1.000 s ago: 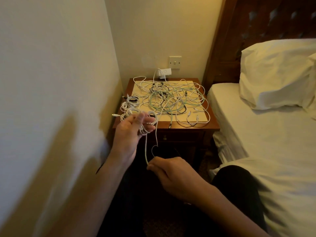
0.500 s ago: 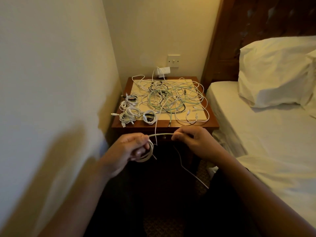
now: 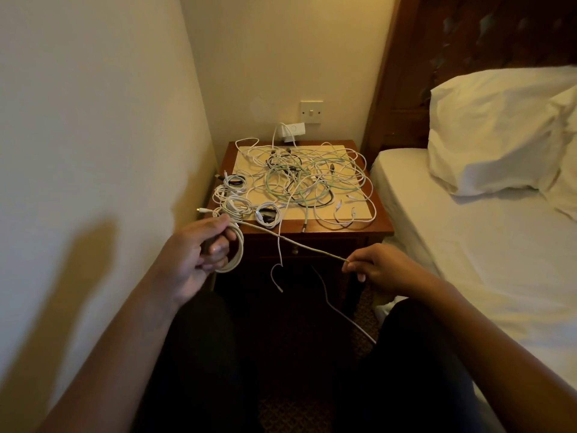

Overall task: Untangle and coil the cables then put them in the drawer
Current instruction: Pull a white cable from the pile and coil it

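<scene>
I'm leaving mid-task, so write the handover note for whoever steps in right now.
Left hand grips a partly wound white cable. Right hand pinches its free length, stretched between the hands; the tail hangs toward the floor.
Done: several small coiled bundles lie at the left front of the nightstand.
Left: finish this coil, untangle the big pile on top, then put everything in the drawer, which looks shut.

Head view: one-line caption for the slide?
Left hand holds a part-wound white cable coil, right hand pinches its taut strand, tangled cables on the nightstand behind.
</scene>
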The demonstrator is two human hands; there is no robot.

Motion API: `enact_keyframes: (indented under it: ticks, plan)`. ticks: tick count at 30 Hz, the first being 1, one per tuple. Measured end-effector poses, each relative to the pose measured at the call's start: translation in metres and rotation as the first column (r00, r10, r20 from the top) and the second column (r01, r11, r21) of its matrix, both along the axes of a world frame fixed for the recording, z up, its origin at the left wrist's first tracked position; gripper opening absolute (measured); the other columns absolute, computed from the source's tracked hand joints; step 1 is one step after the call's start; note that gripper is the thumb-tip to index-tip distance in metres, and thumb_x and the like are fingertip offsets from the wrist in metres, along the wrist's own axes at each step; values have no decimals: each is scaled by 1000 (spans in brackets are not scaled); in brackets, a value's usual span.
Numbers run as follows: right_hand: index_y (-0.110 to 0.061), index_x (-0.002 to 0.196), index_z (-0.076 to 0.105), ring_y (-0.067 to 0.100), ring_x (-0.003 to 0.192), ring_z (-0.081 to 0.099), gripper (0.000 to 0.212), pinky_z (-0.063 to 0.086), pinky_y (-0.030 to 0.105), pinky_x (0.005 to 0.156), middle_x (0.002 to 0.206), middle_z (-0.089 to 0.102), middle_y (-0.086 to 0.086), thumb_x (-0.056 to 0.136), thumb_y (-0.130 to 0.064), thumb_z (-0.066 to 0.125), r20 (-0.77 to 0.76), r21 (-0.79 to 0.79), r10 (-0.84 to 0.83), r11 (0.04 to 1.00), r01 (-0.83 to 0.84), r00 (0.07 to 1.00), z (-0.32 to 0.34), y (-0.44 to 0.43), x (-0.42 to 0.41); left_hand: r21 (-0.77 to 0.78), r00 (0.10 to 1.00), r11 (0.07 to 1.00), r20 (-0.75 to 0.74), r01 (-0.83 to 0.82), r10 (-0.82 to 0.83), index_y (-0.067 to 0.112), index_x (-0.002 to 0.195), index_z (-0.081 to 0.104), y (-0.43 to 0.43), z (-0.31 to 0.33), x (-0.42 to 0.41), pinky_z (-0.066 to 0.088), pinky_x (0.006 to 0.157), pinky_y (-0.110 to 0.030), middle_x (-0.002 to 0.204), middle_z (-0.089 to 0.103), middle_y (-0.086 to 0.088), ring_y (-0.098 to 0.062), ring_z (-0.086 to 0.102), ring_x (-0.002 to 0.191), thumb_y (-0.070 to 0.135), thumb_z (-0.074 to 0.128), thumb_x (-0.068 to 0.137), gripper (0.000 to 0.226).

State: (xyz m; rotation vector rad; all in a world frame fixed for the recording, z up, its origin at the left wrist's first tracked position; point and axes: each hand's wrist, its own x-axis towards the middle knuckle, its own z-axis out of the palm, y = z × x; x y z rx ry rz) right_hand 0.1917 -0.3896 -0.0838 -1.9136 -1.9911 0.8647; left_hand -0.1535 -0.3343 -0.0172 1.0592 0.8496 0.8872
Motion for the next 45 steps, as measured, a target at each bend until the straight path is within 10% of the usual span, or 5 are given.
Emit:
enact_keyframes:
  ticks: [15, 26, 37, 42, 45]
  plan:
    - [-36, 93, 72, 9, 66, 66, 21, 50, 20, 54, 82, 70, -9, 104, -25, 58, -225, 327, -482, 781, 531, 847, -31, 30, 13, -8, 886, 909, -220, 417, -409, 9, 80, 68, -75, 12, 20, 23, 52, -26, 59, 37, -3, -12, 32, 52, 40, 59, 90, 34]
    - [-28, 98, 75, 3, 65, 55, 34, 42, 27, 69, 74, 59, -5, 110, -25, 44, -303, -58, -194, 981, 185, 933, -13, -1, 17, 111, 955, 971, -189, -212, 230, -1, 86, 59, 17, -21, -31, 25, 39, -20, 58, 38, -6, -9, 26, 40, 21, 45, 107, 33]
    - [-8, 109, 72, 11, 54, 32, 37, 28, 27, 59, 70, 47, 5, 108, -27, 40, -942, -14, -112, 955, 295, 317, 14, -11, 19, -121, 914, 949, -327, -292, 240, 6, 83, 62, 31, -70, 5, 25, 51, -27, 54, 44, 0, -12, 32, 48, 29, 51, 107, 35]
    - [-31, 119, 70, 12, 91, 64, 23, 50, 30, 83, 108, 75, -2, 108, -31, 50, -252, -117, -135, 987, 109, 958, 4, -8, 19, -92, 974, 974, -118, -207, 195, 6, 80, 57, 12, -39, 5, 23, 40, -20, 52, 39, 1, -8, 28, 42, 27, 46, 107, 36]
    - [-27, 152, 46, 15, 133, 54, 57, 44, 34, 110, 149, 55, -4, 100, -42, 64, 174, -255, -9, 966, 54, 985, -1, -11, -2, 63, 975, 996, -208, -69, 81, 5, 79, 59, 0, -17, 4, 23, 46, -24, 54, 40, -1, -12, 29, 48, 25, 46, 107, 36]
